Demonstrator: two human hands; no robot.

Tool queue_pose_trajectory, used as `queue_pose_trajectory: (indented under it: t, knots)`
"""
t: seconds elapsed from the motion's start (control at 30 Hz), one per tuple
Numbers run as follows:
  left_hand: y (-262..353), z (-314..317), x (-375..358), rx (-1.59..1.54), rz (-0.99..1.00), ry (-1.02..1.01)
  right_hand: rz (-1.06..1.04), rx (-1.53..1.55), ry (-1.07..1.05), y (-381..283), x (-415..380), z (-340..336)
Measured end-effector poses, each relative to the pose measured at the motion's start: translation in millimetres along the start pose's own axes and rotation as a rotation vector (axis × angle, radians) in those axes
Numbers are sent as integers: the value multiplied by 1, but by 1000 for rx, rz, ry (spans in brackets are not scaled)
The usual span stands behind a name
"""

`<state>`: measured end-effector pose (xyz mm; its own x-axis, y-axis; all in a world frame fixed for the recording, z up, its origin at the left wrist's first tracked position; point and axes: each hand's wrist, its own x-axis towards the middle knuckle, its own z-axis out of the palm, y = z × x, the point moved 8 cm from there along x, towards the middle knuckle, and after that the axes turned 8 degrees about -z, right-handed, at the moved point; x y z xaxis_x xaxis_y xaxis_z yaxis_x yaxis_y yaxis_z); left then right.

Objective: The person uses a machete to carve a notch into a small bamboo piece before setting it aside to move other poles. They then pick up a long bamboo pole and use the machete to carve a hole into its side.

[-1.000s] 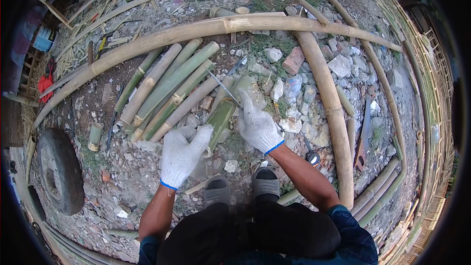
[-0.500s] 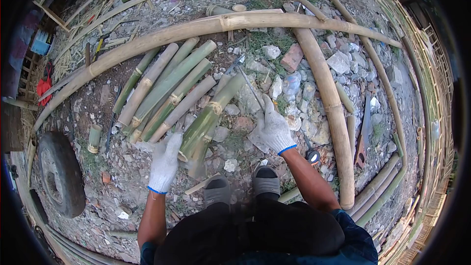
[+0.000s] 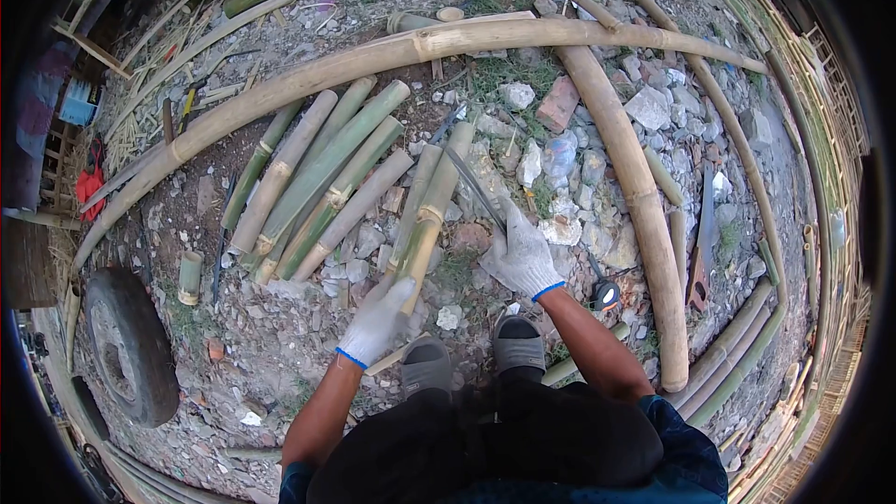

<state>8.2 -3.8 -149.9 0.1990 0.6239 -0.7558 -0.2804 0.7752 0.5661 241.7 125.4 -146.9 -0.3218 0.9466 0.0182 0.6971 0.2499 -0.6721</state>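
My left hand [image 3: 378, 319], in a white glove with a blue cuff, is wrapped round the lower end of a bamboo piece [image 3: 431, 213]. That piece leans up and to the right beside a second, duller bamboo piece [image 3: 408, 210]. In my gloved right hand [image 3: 519, 250] is a long, thin dark blade [image 3: 474, 185], its tip reaching up-left across the upper part of the held bamboo. Several cut bamboo pieces [image 3: 322, 168] lie side by side to the left of my hands.
A long bamboo pole [image 3: 373, 56] arches across the top, and a thick one [image 3: 635, 196] lies right. Beyond it is a handsaw [image 3: 702, 243]. A tape measure [image 3: 606, 294] rests near my right forearm, a tire [image 3: 131, 345] at left. Rubble covers the ground.
My left hand has moved right and down, and the bamboo piece it holds now stands more upright in view. The blade lies closer to that piece. The view has shifted slightly.
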Motion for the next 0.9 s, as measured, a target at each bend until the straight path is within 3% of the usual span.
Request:
queue_pose_trajectory:
  t: [0.3, 0.43, 0.63, 0.77, 0.9]
  knots:
    - [43, -23, -49, 132, 276, 169, 49, -64, 76, 63, -23, 4]
    - [99, -45, -67, 535, 489, 466, 91, -84, 63, 69, -24, 8]
    - [167, -99, -103, 1217, 523, 836, 33, -159, 37, 71, -26, 17]
    - [191, -107, -117, 1402, 479, 954, 62, -185, 13, 75, -26, 22]
    - [183, -125, -116, 1368, 650, 1050, 132, -147, -13, 84, -28, 27]
